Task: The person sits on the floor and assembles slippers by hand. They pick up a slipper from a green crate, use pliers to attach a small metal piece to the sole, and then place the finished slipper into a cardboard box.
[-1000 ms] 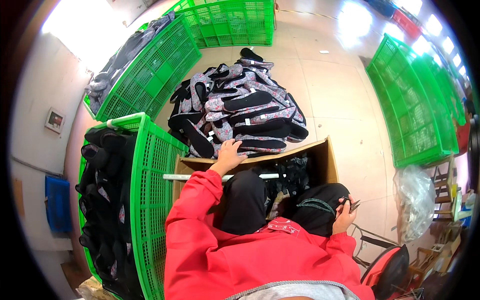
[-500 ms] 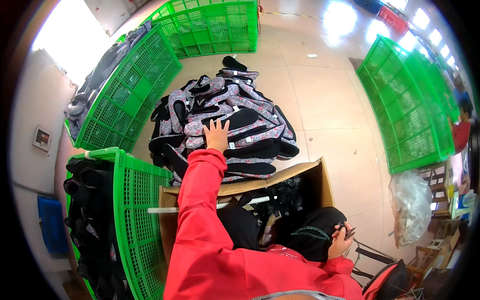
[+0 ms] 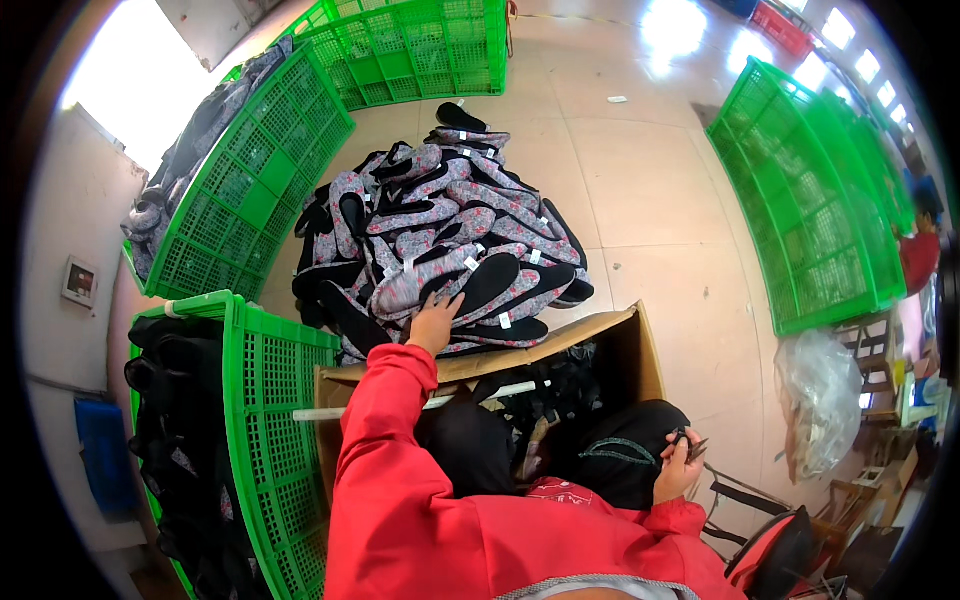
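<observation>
My left hand [image 3: 435, 322] reaches over the near side of a heap of floral grey-and-pink slippers [image 3: 425, 215] with black soles and small white tags. Its fingers grip the edge of one slipper [image 3: 402, 290], which lies on its side with its black sole showing; the thumb is partly hidden. Close to my right knee, my right hand [image 3: 680, 472] is closed round small dark scissors [image 3: 697, 449], whose pointed tips stick out past the fingers.
An open cardboard box [image 3: 645, 350] with dark scraps stands before my knees, a white rod [image 3: 330, 413] across it. Green crates flank the heap, one at left [image 3: 290, 390] with black footwear, another at right [image 3: 800, 200]. A clear plastic bag [image 3: 822, 400] lies at right.
My left hand has come back toward me, drawing the slipper nearer across the heap; its fingers were spread before. My right hand keeps hold of the scissors near the knee.
</observation>
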Demonstrator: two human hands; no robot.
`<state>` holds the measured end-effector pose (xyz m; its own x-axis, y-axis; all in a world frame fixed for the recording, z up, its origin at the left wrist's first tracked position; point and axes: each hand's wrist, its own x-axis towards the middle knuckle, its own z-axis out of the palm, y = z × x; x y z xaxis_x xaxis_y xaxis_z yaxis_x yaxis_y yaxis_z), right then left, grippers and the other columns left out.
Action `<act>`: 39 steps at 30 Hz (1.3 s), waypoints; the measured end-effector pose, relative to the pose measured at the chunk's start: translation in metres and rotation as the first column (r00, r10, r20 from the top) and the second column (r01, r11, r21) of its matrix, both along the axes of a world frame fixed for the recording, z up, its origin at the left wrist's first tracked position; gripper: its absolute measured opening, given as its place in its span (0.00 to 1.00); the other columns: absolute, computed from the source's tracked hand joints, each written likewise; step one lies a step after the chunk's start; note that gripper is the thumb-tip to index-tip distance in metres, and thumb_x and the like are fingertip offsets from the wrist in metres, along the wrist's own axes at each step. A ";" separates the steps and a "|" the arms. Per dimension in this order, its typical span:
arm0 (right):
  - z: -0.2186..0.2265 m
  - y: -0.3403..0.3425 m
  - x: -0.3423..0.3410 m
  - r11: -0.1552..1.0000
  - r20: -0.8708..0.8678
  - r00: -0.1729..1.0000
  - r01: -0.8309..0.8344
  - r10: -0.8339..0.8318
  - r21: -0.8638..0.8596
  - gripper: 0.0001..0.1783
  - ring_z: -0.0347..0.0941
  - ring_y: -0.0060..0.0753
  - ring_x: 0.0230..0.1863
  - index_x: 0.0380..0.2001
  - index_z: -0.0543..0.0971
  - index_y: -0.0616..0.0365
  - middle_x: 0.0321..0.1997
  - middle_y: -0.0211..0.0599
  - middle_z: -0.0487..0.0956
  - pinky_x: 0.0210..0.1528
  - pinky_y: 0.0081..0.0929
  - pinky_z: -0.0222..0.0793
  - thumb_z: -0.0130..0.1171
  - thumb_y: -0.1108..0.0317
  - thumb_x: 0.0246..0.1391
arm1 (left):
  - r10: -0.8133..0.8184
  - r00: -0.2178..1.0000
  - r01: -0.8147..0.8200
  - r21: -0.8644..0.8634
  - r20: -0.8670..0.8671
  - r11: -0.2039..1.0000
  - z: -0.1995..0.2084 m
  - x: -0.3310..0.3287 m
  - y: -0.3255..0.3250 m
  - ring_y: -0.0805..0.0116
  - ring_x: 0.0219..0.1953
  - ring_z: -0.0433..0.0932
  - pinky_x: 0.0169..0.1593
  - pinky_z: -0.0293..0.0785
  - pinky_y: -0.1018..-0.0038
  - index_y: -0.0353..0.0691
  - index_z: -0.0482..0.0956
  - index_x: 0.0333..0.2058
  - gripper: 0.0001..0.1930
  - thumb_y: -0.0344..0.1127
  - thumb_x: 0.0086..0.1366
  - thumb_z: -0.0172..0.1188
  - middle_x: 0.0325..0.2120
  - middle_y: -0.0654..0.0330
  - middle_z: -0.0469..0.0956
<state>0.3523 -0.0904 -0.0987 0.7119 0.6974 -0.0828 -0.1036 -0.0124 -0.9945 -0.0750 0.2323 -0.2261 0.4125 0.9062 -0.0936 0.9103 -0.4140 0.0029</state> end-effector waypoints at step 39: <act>0.065 -0.032 -0.146 0.646 -0.587 0.484 -0.758 0.649 0.090 0.18 0.71 0.14 0.27 0.54 0.72 0.58 0.36 0.27 0.77 0.29 0.16 0.68 0.59 0.69 0.63 | 0.310 0.592 0.074 -0.433 0.744 0.898 0.234 0.082 -0.288 0.67 0.35 0.81 0.41 0.75 0.73 0.35 0.83 0.40 0.08 0.30 0.63 0.62 0.34 0.55 0.82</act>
